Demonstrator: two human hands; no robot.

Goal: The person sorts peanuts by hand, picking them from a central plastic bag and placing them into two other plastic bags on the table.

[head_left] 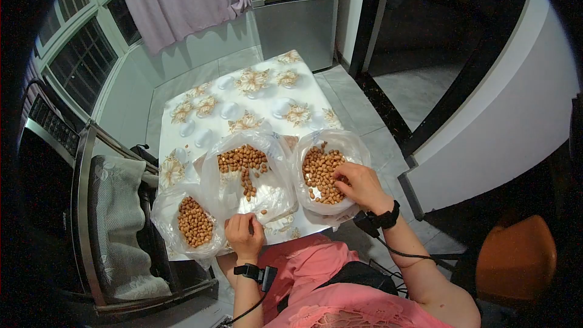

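Three clear plastic bags of brown nuts lie along the near part of the table. Over the right bag (300,185), my right hand (359,185) reaches in, its fingers pinched together at the nuts (322,173); whether a nut is between them is too small to tell. My left hand (245,235) rests with curled fingers at the near edge of the middle bag (276,197), and what it holds, if anything, is hidden. A loose pile of nuts (243,159) lies in the middle bag. The left bag (167,206) holds a heap of nuts (195,223).
The table (212,121) has a flowered cover. A silver fridge (296,24) stands beyond it, and a pink curtain (176,0) hangs at the back left. A cloth-covered rack (118,225) is on the left, with an orange chair (516,258) at the lower right.
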